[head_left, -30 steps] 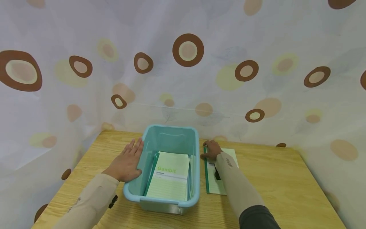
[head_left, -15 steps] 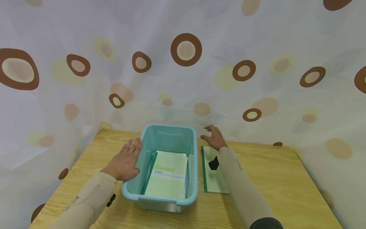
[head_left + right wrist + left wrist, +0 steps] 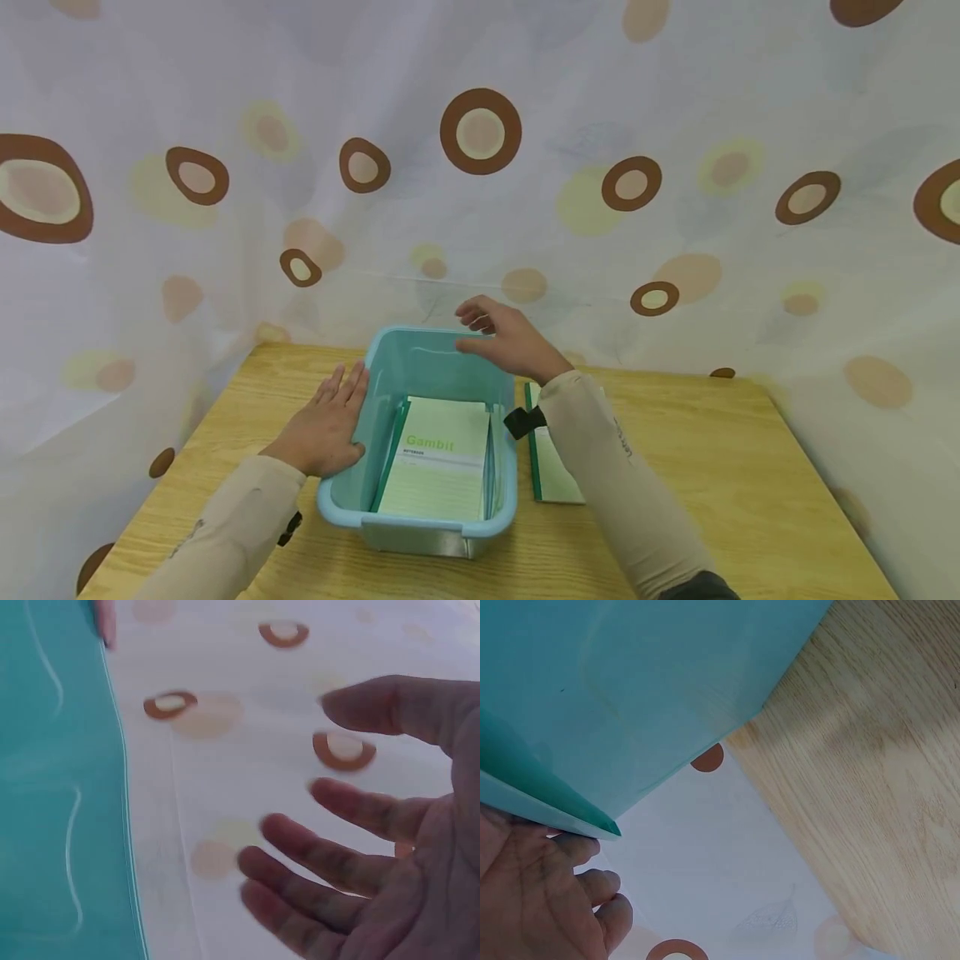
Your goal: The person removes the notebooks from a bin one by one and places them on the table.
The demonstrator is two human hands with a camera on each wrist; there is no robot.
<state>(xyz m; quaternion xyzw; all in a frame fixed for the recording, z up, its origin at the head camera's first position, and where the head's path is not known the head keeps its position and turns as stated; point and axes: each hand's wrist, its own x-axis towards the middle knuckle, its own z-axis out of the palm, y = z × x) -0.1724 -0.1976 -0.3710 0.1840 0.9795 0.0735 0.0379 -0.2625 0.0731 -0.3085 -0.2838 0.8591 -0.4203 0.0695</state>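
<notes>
Fingers point(image 3: 358, 385) of the left hand point(image 3: 326, 429) lie straight against the left rim of the light blue bin point(image 3: 420, 527), thumb apart; nothing gripped. Beige sleeve point(image 3: 225, 521) behind that hand, a small black piece point(image 3: 289, 529) at its underside. Immediately right of the left hand: the bin, a pale green notebook point(image 3: 442, 467) inside, cover up, "Gambit" legible. Along the bin's inner right wall, further thin items stand on edge; count cannot be told.

Right hand point(image 3: 517, 337) is raised near the bin's far right corner, thumb and fingers spread wide with a clear gap, holding nothing. Contact with the rim is not seen; exact height cannot be told. Below and nearer than the right hand, partly under its forearm, a second notebook point(image 3: 553, 479) lies on the wooden table point(image 3: 690, 467), dark green spine leftward. Beyond both hands: spotted backdrop point(image 3: 540, 208).
</notes>
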